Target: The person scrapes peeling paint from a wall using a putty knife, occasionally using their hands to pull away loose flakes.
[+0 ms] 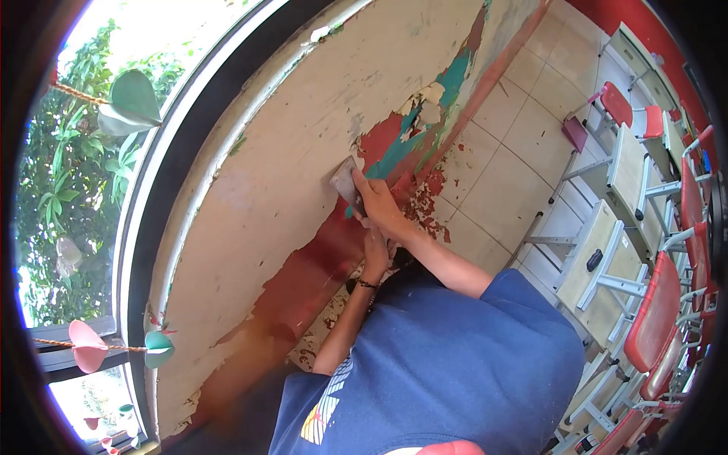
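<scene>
A wide-bladed scraper (343, 179) lies against the wall, its blade at the edge of the pale paint. My right hand (377, 203) is closed around it near the blade, with the fingers partly hidden. Just below, my left hand (374, 252), with a dark bracelet at the wrist, is closed at what looks like the handle end, mostly covered by the hand. The cream-painted wall (280, 159) has peeled areas of red (303, 280) and teal (390, 158) around the blade.
Paint flakes (431, 201) litter the tiled floor (497, 193) along the wall. Desks (599, 265) and red chairs (654, 311) stand on the right. A window (83, 189) with a paper garland (89, 346) is on the left.
</scene>
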`<action>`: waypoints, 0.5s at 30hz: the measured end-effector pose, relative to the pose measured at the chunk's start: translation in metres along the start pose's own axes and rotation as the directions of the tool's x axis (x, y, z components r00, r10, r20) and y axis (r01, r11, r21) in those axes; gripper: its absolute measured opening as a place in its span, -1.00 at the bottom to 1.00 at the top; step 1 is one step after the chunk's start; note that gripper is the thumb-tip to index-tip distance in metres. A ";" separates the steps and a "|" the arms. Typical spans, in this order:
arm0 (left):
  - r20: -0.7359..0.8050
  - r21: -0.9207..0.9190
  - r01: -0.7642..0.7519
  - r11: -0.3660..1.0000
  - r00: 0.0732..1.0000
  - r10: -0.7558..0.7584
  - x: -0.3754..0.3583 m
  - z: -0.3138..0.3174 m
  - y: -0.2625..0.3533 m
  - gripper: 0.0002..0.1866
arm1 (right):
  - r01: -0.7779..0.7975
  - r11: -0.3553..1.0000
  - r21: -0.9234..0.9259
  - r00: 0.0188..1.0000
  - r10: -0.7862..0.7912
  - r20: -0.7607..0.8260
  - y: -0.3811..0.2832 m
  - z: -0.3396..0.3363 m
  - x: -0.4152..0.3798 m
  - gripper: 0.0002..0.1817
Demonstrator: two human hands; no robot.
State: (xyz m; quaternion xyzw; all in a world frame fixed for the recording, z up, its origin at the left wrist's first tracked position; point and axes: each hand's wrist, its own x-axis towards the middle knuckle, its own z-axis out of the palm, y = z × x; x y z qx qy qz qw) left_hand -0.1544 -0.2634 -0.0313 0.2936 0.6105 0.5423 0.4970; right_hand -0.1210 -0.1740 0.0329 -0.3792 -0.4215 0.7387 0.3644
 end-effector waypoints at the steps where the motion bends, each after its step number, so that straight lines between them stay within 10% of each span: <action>1: -0.074 0.000 -0.006 1.000 0.997 0.006 -0.001 0.002 0.001 -0.42 | 0.045 0.998 -0.038 0.999 -0.046 -0.017 0.001 0.000 0.000 -0.40; 8: 0.130 -0.024 -0.086 0.996 0.988 0.088 0.007 -0.007 -0.025 -0.42 | 0.025 0.999 0.025 1.000 -0.025 -0.013 -0.001 -0.002 -0.003 -0.39; 10: -0.050 0.203 -0.188 0.961 0.978 0.202 -0.007 0.001 -0.023 -0.41 | -0.055 0.997 -0.056 0.998 0.056 0.011 0.014 0.002 -0.004 -0.40; 11: -0.028 -0.144 0.084 0.986 0.996 -0.089 0.006 -0.012 -0.060 -0.35 | -0.049 0.997 -0.051 0.999 0.048 -0.019 0.009 0.001 0.000 -0.40; 15: 0.095 -0.111 0.167 0.980 0.983 -0.156 0.022 -0.036 -0.079 -0.36 | 0.023 0.999 0.037 0.998 -0.025 0.055 0.003 -0.007 -0.002 -0.40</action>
